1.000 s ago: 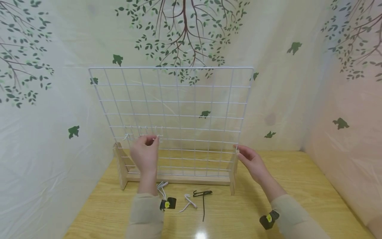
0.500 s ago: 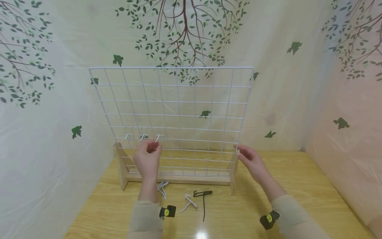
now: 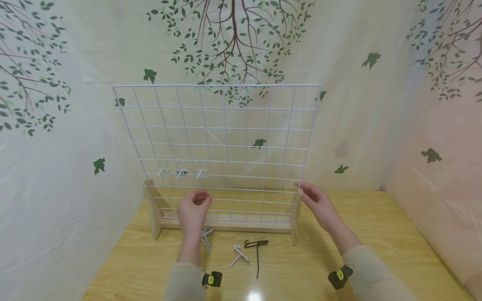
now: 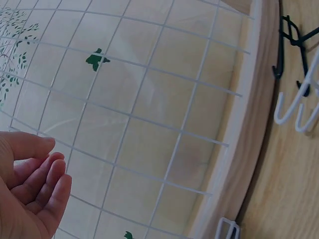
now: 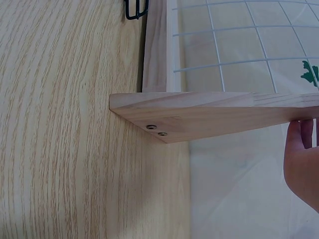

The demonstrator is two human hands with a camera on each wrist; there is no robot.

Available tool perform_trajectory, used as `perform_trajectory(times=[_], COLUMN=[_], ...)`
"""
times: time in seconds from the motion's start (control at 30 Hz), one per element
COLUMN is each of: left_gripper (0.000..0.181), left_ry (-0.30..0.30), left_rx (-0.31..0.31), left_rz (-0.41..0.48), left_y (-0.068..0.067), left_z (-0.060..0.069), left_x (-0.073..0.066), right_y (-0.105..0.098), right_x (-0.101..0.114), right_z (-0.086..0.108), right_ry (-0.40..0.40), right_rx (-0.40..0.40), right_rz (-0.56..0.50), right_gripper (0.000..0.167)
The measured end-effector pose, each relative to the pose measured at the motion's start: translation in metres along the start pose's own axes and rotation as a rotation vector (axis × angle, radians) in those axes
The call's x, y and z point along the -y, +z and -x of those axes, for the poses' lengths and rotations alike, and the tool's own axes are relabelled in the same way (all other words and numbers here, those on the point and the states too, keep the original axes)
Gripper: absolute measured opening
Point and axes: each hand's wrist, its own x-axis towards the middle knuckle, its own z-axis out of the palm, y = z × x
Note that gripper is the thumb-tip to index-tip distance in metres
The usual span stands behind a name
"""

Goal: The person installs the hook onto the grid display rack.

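Observation:
A white wire grid rack [image 3: 246, 127] stands upright in a wooden base [image 3: 244, 226]. Three white hooks hang in a row low on its left side, the rightmost hook [image 3: 201, 173] just above my left hand [image 3: 193, 213]. That hand is in front of the grid, its fingers loosely curled; in the left wrist view the left hand [image 4: 32, 186] has nothing between thumb and fingertips. My right hand [image 3: 318, 205] grips the right wooden upright [image 3: 295, 213] near its top. In the right wrist view the right hand [image 5: 304, 164] shows only partly at the edge.
On the wooden table [image 3: 361, 242], in front of the base, lie white hooks [image 3: 206, 238], another white hook [image 3: 238, 255] and a black hook [image 3: 257, 255]. A pale cloth printed with branches [image 3: 350, 125] stands behind and at both sides.
My left hand has let go of the rightmost hook, which stays hanging on the grid, and has drawn down and slightly right. The right hand has kept its place on the upright.

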Motion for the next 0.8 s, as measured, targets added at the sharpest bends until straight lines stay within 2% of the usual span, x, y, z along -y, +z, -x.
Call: perform_trajectory(times=[0.23, 0.53, 0.8], left_gripper=[0.017, 0.021, 0.026], left_ry=[-0.03, -0.042, -0.026], left_rx=[0.052, 0.108, 0.226], left_rz=[-0.012, 0.023, 0.011], left_y=[0.005, 0.012, 0.013], left_z=[0.008, 0.017, 0.027], left_x=[0.011, 0.024, 0.033], right_y=[0.0, -0.001, -0.001], right_x=[0.002, 0.0, 0.001], right_z=[0.0, -0.001, -0.002], right_ry=[0.01, 0.001, 0.021], right_rx=[0.003, 0.002, 0.003], right_rz=[0.013, 0.011, 0.021], right_gripper=[0.04, 0.04, 0.041])
